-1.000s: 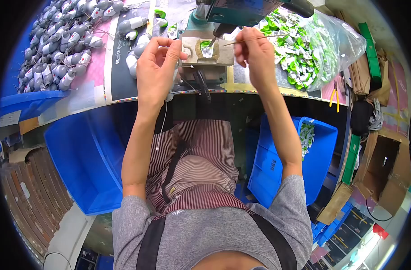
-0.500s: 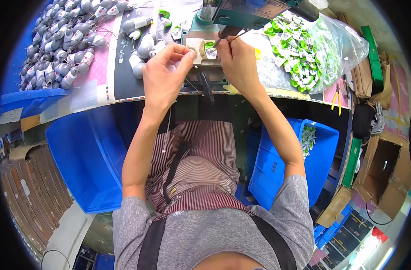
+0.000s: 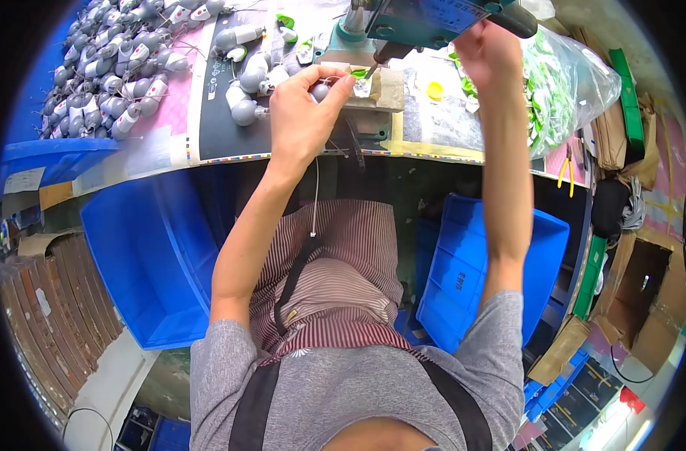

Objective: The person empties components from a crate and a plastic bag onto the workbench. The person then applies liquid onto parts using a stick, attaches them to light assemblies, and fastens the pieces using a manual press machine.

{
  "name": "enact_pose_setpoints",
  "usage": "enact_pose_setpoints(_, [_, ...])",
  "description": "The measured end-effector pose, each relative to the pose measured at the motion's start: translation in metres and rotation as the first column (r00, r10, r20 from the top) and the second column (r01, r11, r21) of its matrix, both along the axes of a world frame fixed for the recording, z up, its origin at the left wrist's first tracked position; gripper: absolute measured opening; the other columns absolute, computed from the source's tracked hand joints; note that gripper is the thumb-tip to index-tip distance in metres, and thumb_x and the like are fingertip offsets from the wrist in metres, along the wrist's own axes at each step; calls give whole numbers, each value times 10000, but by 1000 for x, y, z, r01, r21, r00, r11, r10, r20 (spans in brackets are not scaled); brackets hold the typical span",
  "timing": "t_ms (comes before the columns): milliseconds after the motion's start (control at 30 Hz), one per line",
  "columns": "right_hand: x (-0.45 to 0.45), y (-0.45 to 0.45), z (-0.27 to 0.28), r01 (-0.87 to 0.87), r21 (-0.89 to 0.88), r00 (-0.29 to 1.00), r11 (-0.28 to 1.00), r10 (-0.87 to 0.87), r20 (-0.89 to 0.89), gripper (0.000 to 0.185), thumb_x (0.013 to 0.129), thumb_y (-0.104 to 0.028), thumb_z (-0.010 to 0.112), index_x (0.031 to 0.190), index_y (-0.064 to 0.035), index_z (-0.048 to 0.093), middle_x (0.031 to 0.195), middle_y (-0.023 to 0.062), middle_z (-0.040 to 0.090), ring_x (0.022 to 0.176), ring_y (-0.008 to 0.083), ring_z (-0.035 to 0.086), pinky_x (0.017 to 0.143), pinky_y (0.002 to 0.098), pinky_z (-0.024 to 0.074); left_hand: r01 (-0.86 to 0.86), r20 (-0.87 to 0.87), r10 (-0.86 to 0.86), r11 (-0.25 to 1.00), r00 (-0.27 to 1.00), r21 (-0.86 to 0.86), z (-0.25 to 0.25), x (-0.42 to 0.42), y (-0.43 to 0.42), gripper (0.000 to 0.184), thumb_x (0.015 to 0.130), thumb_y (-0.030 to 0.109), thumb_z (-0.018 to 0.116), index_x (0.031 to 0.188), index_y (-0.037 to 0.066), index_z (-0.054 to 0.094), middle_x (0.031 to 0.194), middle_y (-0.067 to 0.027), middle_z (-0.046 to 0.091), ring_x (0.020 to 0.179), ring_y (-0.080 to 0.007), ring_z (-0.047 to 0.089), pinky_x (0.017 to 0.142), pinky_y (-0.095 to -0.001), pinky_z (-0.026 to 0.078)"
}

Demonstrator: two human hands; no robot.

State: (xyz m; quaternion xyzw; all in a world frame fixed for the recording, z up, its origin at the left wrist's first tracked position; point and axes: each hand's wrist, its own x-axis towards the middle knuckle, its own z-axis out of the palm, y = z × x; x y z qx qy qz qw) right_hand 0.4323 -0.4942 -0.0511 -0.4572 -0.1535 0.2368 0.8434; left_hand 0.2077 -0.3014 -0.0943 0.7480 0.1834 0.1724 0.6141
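Note:
My left hand (image 3: 305, 113) is closed on a small grey part (image 3: 320, 92), thumb and forefinger at the left side of the fixture block (image 3: 390, 92). A thin white cable (image 3: 316, 199) hangs below that hand. In the fixture lies a green and white piece (image 3: 362, 84), under the tip of the teal press (image 3: 410, 22). My right hand (image 3: 490, 56) is raised at the right of the press, near its black handle (image 3: 514, 19); it is blurred and its fingers are partly hidden, so its grip cannot be made out.
Many grey and white parts (image 3: 125, 71) are heaped at the left, with several more (image 3: 245, 71) beside the press. A clear bag (image 3: 576, 83) of green and white pieces lies right. Blue bins (image 3: 143, 263) (image 3: 452, 278) stand below the table; yellow-handled pliers (image 3: 566, 171) hang at its edge.
My right hand has left the fixture and moved up and right to beside the press handle. My left hand has shifted right, closer to the green and white piece. The camera view has moved slightly.

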Motion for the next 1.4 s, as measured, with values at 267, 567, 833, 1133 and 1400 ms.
enact_pose_setpoints(267, [-41, 35, 147, 502, 61, 399, 863, -294, 869, 319, 1013, -303, 541, 802, -82, 635, 614, -22, 534, 470, 66, 400, 454, 253, 311, -74, -16, 77, 987, 997, 140, -3, 8, -5, 233, 882, 247, 752, 936, 20, 749, 631, 65, 584, 563, -1, 451, 498, -200, 339])
enact_pose_setpoints(567, [-144, 23, 130, 928, 271, -225, 257, -195, 955, 565, 1004, -333, 532, 549, -3, 593, 509, 53, 604, 431, 108, 504, 501, 248, 384, -145, 39, 141, 905, 989, 401, -8, 8, -12, 239, 871, 289, 733, 935, 60, 756, 696, -63, 681, 605, -139, 603, 584, -299, 471])
enact_pose_setpoints(833, [-150, -30, 105, 672, 220, -577, 707, 314, 754, 161, 870, -150, 763, 787, -24, 705, 633, 40, 632, 533, 183, 573, 546, 296, 472, -101, 40, 93, 891, 995, 442, -2, 6, -12, 199, 878, 242, 695, 930, 51, 716, 861, -113, 714, 839, -254, 673, 767, -349, 517])
enact_pose_setpoints(1133, [-142, -38, 55, 663, 141, -421, 735, 210, 882, 261, 775, -319, 838, 950, -142, 758, 666, -18, 524, 603, 156, 553, 525, 278, 437, -72, 31, 66, 877, 997, 475, -2, 7, -7, 193, 868, 206, 684, 929, 24, 702, 885, -123, 712, 782, -256, 674, 742, -362, 525])
enact_pose_setpoints(1400, [-58, 17, 142, 590, -213, 617, 779, -265, 741, 408, 1053, -332, 446, 928, 5, 639, 690, -3, 510, 559, 130, 446, 570, 247, 367, -76, 17, 77, 865, 997, 496, -3, 9, -8, 204, 855, 217, 701, 931, 29, 710, 855, -120, 708, 744, -238, 673, 711, -352, 520])
